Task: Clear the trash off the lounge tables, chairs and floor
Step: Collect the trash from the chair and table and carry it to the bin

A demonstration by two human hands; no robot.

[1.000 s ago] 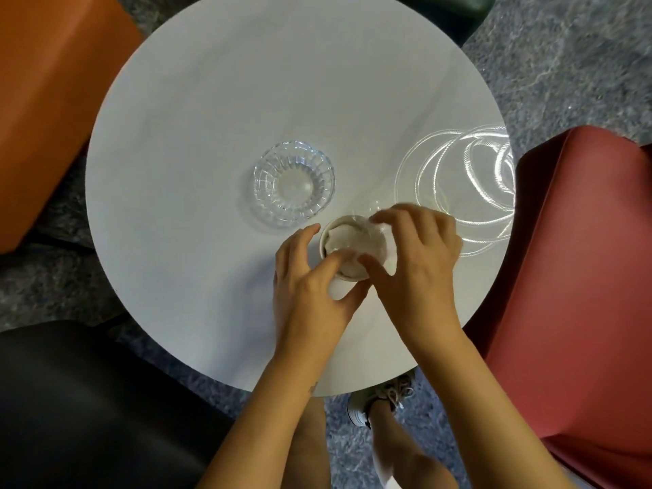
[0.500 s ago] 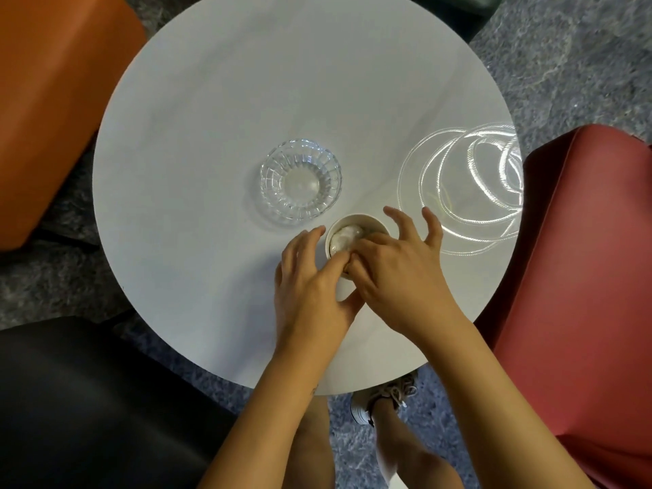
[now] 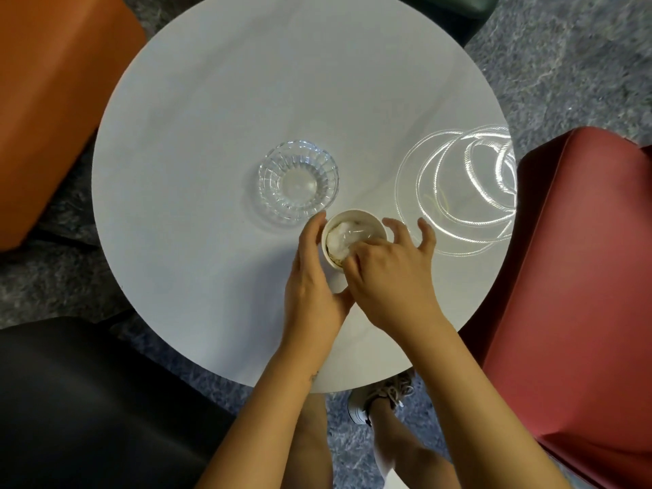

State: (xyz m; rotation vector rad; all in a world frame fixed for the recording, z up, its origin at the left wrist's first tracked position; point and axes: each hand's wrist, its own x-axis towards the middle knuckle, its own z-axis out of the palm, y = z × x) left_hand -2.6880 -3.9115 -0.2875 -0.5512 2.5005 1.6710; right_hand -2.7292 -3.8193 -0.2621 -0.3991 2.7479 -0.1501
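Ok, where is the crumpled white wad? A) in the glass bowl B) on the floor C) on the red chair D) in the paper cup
D: the white wad sits inside the paper cup, which the left hand grips and the right hand reaches into.

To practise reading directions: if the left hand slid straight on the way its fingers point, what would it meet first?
Probably the glass bowl: the left hand, gripping the paper cup, points toward it, fingertips close beside its near rim.
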